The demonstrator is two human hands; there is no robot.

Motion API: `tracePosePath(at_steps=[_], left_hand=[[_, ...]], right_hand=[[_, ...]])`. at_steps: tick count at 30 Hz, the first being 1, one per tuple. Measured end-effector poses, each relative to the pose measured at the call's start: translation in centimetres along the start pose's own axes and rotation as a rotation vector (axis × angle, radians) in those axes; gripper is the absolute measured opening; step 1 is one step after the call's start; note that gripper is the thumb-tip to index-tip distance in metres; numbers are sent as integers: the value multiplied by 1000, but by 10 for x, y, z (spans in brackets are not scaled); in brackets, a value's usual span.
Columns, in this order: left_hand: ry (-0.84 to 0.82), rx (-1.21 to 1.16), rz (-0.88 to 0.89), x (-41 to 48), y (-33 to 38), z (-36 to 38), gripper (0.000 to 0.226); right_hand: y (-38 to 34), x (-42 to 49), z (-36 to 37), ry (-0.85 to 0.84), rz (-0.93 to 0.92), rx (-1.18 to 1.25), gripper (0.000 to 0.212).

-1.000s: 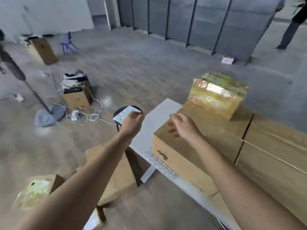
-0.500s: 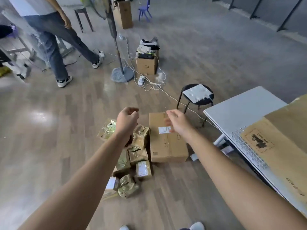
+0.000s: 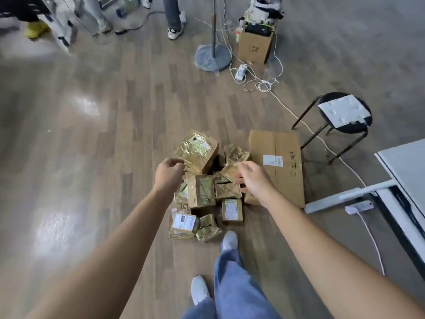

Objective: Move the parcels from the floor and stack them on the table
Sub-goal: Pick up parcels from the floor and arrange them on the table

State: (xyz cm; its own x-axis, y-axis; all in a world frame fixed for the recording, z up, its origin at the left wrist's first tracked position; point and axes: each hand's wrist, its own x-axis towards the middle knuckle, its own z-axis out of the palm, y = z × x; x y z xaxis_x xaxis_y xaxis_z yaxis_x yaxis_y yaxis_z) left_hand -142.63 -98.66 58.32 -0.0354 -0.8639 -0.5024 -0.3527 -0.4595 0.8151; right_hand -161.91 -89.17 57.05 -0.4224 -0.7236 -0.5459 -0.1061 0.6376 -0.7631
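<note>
The parcels (image 3: 208,192) are heaped on the floor (image 3: 92,157), touching the left edge of the flat carton (image 3: 276,162), which is taken here as the landmark. The counter (image 3: 409,171) is seen well to the right of the carton. The heap is made up mostly of small boxes and pouches wrapped in glossy tape. These are judged light, fairly stiff where boxed, soft where crumpled, and slippery on the film. They would best be clasped across two opposite sides rather than pinched by loose wrap. The taped box (image 3: 197,151), largest of the heap and lying left of the carton's far end, would probably need both sides held. The carton itself is judged bulkier and best lifted by its long edges. The left grip (image 3: 169,174) is held over the heap's side away from the carton, fingers curled in on nothing. The right grip (image 3: 253,178) is loosely spread and empty, over the line where heap and carton meet. No parcel appears to be touched yet.
</note>
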Motion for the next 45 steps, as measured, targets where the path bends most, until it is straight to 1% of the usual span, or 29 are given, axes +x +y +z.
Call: tracePosePath(at_steps=[2,4,6,9,12,17,20,22,23,24,26,27,29,30,31,32,34,35,36,38,39,41,43,45], left_hand=[[23,15,-60,22,-11,-1,26],[54,29,-111,49,-22,0,25],[67,50,-143,80,-30,7,26],[44,107,-144,137,-44,27,25],[10,173,-93,208,-70,54,27],[-74,392,60,360,-155,103,46],[-89,597,172,445,-211,118,57],[-62,695,194,492,-243,121,60],[-57,703,180,512,-256,121,58],[-64,698,165,528,-266,120,51],[-76,664,147,552,-280,118,31],[-55,624,137,563,-284,117,31],[58,506,61,576,-282,109,50],[105,495,11,577,-277,104,60],[107,509,-29,579,-275,97,65],[70,511,-70,578,-271,92,65],[-57,451,-133,577,-270,86,56],[-103,432,-137,578,-273,85,48],[-146,437,-129,579,-274,86,40],[-166,433,-70,575,-276,87,28],[-163,426,-45,568,-273,86,26],[-157,367,-20,545,-255,80,29],[-182,286,-34,505,-223,74,32],[-243,234,-57,454,-181,67,33]], right_hand=[[2,25,14,-51,23,-12,26],[6,56,27,-103,43,-43,29],[11,92,38,-116,62,-50,31],[25,157,54,-121,88,-71,28],[51,227,78,-123,87,-127,30],[132,354,150,-114,92,-206,38],[183,415,198,-88,85,-186,47],[214,445,225,-75,106,-140,53],[226,457,236,-70,116,-121,56],[235,467,245,-66,128,-106,59],[248,482,262,-53,151,-69,60],[251,486,269,-54,145,-42,60],[250,489,281,-66,122,-19,58],[247,486,286,-73,134,-29,59],[244,484,290,-79,153,-44,61],[242,482,293,-79,168,-59,62],[237,483,294,-62,210,-75,59],[238,485,295,-35,225,-69,57],[240,488,295,-1,226,-56,56],[240,490,292,85,226,-3,52],[235,486,288,121,223,30,48],[215,473,273,168,213,103,41],[182,444,244,234,233,167,40],[142,401,205,294,243,218,41]])
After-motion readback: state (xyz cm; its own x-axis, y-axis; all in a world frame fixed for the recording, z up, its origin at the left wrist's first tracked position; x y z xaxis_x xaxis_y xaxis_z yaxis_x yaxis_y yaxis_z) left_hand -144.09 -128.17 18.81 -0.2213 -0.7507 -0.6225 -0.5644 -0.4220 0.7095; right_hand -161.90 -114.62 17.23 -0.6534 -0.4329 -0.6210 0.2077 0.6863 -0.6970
